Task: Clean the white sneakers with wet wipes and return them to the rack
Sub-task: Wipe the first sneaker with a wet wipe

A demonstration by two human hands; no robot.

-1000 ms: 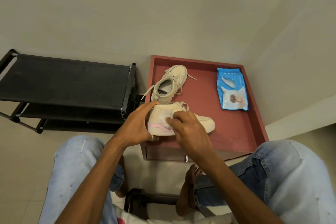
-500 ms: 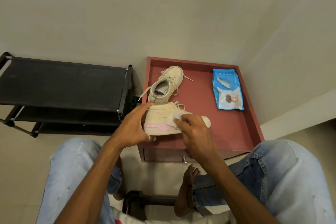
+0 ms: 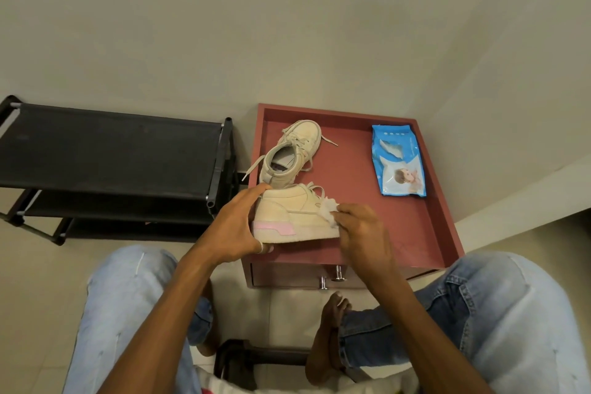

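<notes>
A white sneaker with a pink heel stripe [image 3: 294,217] is held side-on over the front of the red table [image 3: 358,169]. My left hand [image 3: 238,227] grips its heel end. My right hand [image 3: 359,230] pinches a crumpled white wet wipe [image 3: 329,208] against the shoe's side near the toe; the toe is hidden behind this hand. The second white sneaker [image 3: 292,153] stands upright on the table just behind, laces loose. A blue pack of wet wipes [image 3: 398,160] lies flat at the table's right side.
A black shoe rack [image 3: 108,153] with bare shelves stands to the left, touching the table. The table has raised edges and a front drawer with metal knobs [image 3: 331,277]. My jeans-clad knees and bare feet sit below, walls close behind and to the right.
My right hand has slid the wipe along the sneaker's side from the heel toward the toe. My left hand keeps its grip on the heel.
</notes>
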